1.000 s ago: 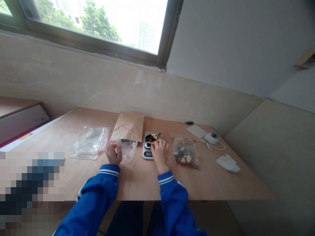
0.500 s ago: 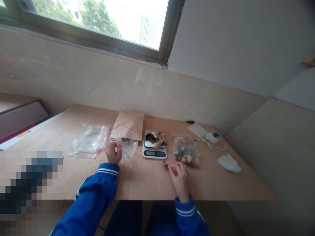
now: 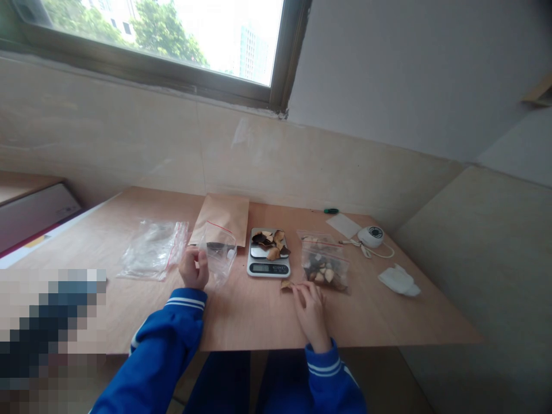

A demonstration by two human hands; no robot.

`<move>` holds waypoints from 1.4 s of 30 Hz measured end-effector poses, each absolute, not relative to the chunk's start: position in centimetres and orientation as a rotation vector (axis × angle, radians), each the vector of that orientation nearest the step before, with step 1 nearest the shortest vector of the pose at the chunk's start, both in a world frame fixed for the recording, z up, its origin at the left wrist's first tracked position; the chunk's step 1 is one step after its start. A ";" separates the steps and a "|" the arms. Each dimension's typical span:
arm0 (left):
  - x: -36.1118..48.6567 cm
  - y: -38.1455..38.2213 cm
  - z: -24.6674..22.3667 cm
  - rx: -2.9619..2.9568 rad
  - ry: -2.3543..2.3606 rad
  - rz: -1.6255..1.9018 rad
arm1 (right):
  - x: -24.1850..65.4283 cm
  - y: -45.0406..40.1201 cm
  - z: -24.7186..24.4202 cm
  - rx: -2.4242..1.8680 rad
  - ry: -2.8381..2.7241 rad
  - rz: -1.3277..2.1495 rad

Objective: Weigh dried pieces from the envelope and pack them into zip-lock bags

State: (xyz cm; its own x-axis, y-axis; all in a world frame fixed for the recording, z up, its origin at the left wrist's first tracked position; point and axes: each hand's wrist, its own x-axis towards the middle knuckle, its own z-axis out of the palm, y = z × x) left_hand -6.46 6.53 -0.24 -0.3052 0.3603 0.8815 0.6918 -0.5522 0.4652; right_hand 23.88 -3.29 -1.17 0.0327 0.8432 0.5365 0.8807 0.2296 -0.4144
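My left hand (image 3: 194,268) is closed on the edge of a clear zip bag (image 3: 221,261), which stands up from the table with its red-lined mouth at the top. My right hand (image 3: 309,305) pinches a thin brown dried piece (image 3: 286,285) between its fingertips, just in front of the scale. The white kitchen scale (image 3: 269,273) bears several curled brown dried pieces (image 3: 271,239) on its metal plate; its display is too small to read. To its right, close to my right hand, lies a zip bag of dark and pale pieces (image 3: 324,275).
A kraft paper bag (image 3: 230,213) lies behind the held bag, and a stack of clear zip bags (image 3: 149,253) to the left. Rightward are a white round device with a cord (image 3: 371,236), a crumpled white tissue (image 3: 399,281), a white card (image 3: 344,226) and a green-handled tool (image 3: 331,211).
My right hand has shifted slightly left with the brown dried piece, turning it a little. The left hand keeps its hold on the zip bag. The whole view has shifted slightly.
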 end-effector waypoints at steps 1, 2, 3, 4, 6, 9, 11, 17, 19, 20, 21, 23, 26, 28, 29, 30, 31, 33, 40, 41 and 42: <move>-6.5 6.5 -0.3 -1.683 -1.343 -1.942 | 23.9 -3.3 -1.2 -1.593 -1.791 -0.065; -6.5 6.5 -0.3 -1.684 -1.352 -1.942 | 23.9 -3.3 -1.1 -1.591 -1.792 -0.065; -6.5 6.5 -0.3 -1.686 -1.355 -1.944 | 23.9 -3.3 -1.1 -1.589 -1.792 -0.065; -6.5 6.5 -0.4 -1.687 -1.354 -1.946 | 23.8 -3.3 -1.0 -1.587 -1.792 -0.064; -6.5 6.5 -0.4 -1.694 -1.346 -1.950 | 23.8 -3.4 -0.9 -1.592 -1.793 -0.057; -6.5 6.6 -0.5 -1.710 -1.357 -1.955 | 23.7 -3.4 -0.9 -1.611 -1.791 -0.052; -6.5 6.6 -0.5 -1.714 -1.365 -1.964 | 23.8 -3.4 -1.1 -1.616 -1.792 -0.058; -6.5 6.6 -0.4 -1.733 -1.414 -1.991 | 23.8 -3.1 -1.3 -1.609 -1.834 -0.144; -6.4 6.6 -0.4 -1.747 -1.415 -1.991 | 23.1 -2.8 -0.5 -1.599 -1.848 -0.166; -6.4 6.7 -0.4 -1.755 -1.407 -1.989 | 22.5 -2.5 0.2 -1.581 -1.862 -0.168; -6.4 6.7 -0.3 -1.764 -1.399 -1.985 | 21.9 -2.1 1.0 -1.553 -1.879 -0.166; -6.4 6.7 -0.3 -1.777 -1.406 -1.978 | 20.2 -0.9 2.8 -1.480 -1.917 -0.166; -6.4 6.6 -0.2 -1.773 -1.441 -1.987 | 17.6 1.9 4.7 -1.426 -1.935 -0.196; -6.3 6.5 0.0 -1.766 -1.445 -1.996 | 16.2 3.8 5.2 -1.449 -1.943 -0.229; -6.3 6.4 0.1 -1.761 -1.441 -1.996 | 15.8 4.6 5.1 -1.474 -1.950 -0.248; -6.3 6.3 0.2 -1.755 -1.435 -1.990 | 15.5 5.3 4.8 -1.502 -1.958 -0.263; -6.2 6.3 0.4 -1.750 -1.426 -1.981 | 15.3 5.6 4.5 -1.526 -1.963 -0.273; -6.1 6.2 0.6 -1.739 -1.405 -1.965 | 15.5 5.6 3.5 -1.550 -1.944 -0.269; -6.0 6.2 0.3 -1.797 -1.381 -1.972 | 19.2 2.2 0.6 -1.496 -1.624 -0.232; -6.0 6.3 0.2 -1.796 -1.386 -1.967 | 19.7 1.9 0.3 -1.503 -1.598 -0.218; -6.1 6.3 0.1 -1.791 -1.391 -1.959 | 20.2 1.7 0.1 -1.508 -1.578 -0.197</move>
